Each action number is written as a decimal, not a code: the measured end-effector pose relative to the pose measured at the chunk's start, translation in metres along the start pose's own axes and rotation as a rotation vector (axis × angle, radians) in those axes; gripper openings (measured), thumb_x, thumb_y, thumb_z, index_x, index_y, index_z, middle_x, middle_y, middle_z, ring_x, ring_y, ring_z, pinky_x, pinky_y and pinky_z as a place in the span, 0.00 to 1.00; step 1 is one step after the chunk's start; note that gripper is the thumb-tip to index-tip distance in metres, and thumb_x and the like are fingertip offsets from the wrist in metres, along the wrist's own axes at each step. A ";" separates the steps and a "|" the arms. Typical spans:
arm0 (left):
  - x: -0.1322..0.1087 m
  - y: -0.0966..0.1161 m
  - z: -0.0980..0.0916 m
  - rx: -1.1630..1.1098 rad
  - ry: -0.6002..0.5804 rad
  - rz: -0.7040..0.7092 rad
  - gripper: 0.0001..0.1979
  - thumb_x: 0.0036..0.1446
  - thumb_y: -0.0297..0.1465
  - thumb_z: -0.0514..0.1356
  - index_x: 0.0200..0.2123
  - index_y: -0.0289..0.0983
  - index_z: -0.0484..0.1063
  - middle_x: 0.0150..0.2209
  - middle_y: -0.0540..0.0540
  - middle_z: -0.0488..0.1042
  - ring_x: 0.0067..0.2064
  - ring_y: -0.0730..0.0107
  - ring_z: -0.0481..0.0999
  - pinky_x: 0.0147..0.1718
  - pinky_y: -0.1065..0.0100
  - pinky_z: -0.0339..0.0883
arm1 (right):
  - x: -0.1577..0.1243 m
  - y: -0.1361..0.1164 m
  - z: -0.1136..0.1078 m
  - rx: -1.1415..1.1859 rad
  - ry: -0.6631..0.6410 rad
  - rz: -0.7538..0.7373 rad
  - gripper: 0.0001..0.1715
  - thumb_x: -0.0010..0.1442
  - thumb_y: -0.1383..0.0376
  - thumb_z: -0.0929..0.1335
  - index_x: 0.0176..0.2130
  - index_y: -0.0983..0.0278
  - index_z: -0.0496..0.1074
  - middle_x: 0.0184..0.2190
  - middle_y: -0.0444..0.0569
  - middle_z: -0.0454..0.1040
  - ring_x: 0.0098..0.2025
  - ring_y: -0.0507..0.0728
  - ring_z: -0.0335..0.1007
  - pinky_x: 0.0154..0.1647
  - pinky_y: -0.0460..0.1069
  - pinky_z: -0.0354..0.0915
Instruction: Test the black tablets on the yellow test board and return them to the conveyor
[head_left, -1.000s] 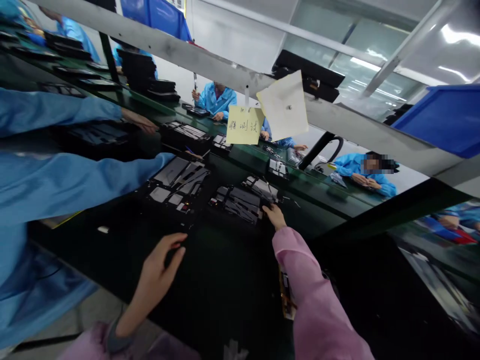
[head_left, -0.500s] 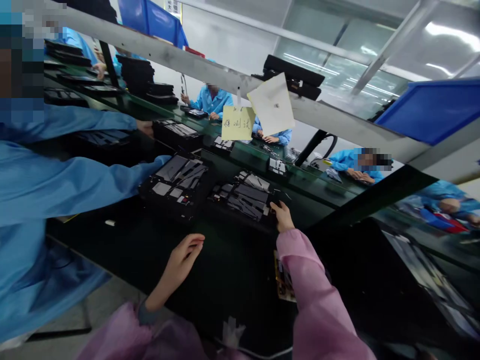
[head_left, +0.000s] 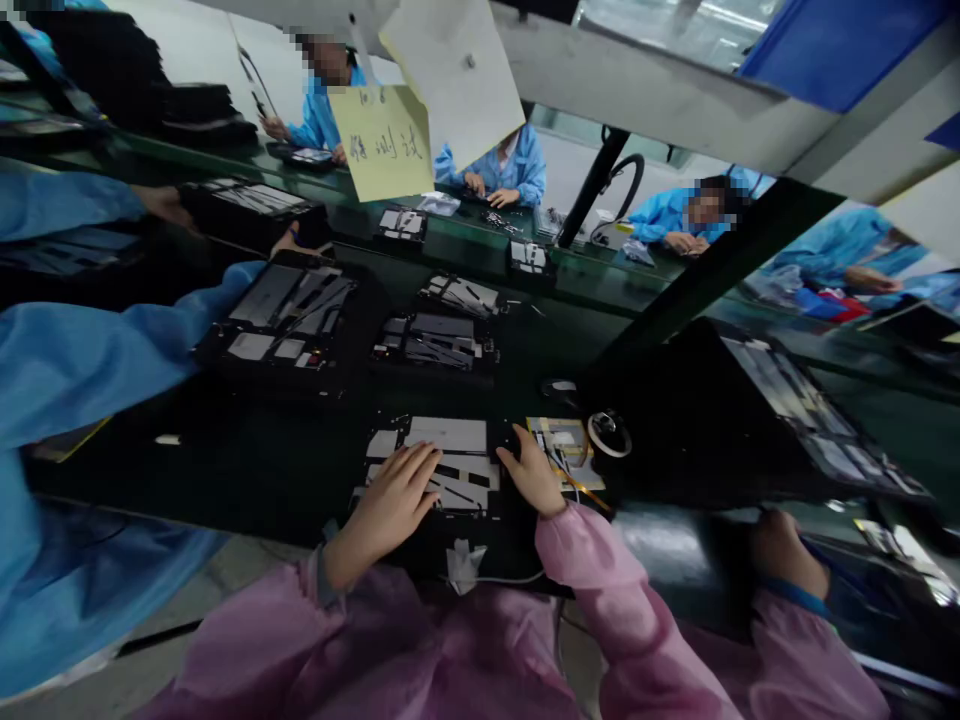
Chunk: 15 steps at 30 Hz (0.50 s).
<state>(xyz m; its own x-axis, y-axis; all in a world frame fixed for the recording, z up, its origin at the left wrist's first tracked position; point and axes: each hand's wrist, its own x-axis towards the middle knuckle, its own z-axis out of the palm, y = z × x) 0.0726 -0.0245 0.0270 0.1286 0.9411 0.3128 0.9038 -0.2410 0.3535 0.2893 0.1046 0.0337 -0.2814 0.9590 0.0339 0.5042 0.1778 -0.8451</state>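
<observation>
An opened tablet (head_left: 450,435) lies flat on the dark table in front of me, its pale inner panels facing up. My left hand (head_left: 394,510) rests over its left and lower part, fingers stretched out, hiding some of it. At the tablet's right edge is my right hand (head_left: 534,475), thumb and forefinger apart; whether it touches the edge I cannot tell. Just right of that hand lie a yellow-edged board (head_left: 559,435) with an orange ribbon cable and a roll of tape (head_left: 609,435).
Beyond the tablet are two opened devices (head_left: 431,340) and a stack (head_left: 292,300) beside a co-worker's blue sleeve (head_left: 97,350). A large black stack (head_left: 675,410) stands right, near another person's hand (head_left: 787,555). A yellow note (head_left: 386,145) hangs from the overhead beam.
My right hand has come back from the devices farther off to the table before me. An opened tablet now lies there, with my left hand over it. The view has tilted down.
</observation>
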 end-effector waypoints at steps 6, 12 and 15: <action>0.013 0.008 0.006 0.121 -0.062 0.057 0.15 0.64 0.29 0.49 0.51 0.37 0.67 0.42 0.43 0.72 0.48 0.59 0.71 0.54 0.54 0.62 | -0.029 -0.017 0.003 -0.487 -0.210 -0.511 0.25 0.60 0.67 0.65 0.57 0.63 0.62 0.55 0.56 0.66 0.58 0.62 0.59 0.56 0.58 0.59; 0.024 0.015 0.008 0.185 -0.016 0.158 0.11 0.62 0.25 0.49 0.36 0.37 0.71 0.35 0.45 0.70 0.41 0.62 0.72 0.48 0.56 0.66 | -0.028 -0.026 0.024 -0.785 -0.263 -0.526 0.09 0.58 0.66 0.67 0.42 0.63 0.70 0.39 0.52 0.71 0.45 0.61 0.62 0.46 0.56 0.59; 0.016 0.017 -0.007 0.137 0.193 0.175 0.12 0.61 0.26 0.54 0.47 0.39 0.70 0.47 0.41 0.71 0.51 0.57 0.70 0.55 0.49 0.61 | -0.031 -0.019 0.024 -0.728 -0.133 -0.458 0.06 0.55 0.69 0.67 0.37 0.64 0.70 0.40 0.53 0.69 0.45 0.61 0.62 0.46 0.56 0.61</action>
<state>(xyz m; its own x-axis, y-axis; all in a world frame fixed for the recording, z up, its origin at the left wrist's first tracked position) 0.0874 -0.0151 0.0449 0.2193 0.8221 0.5254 0.9231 -0.3493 0.1612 0.2683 0.0663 0.0358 -0.6545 0.7327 0.1864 0.7020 0.6805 -0.2101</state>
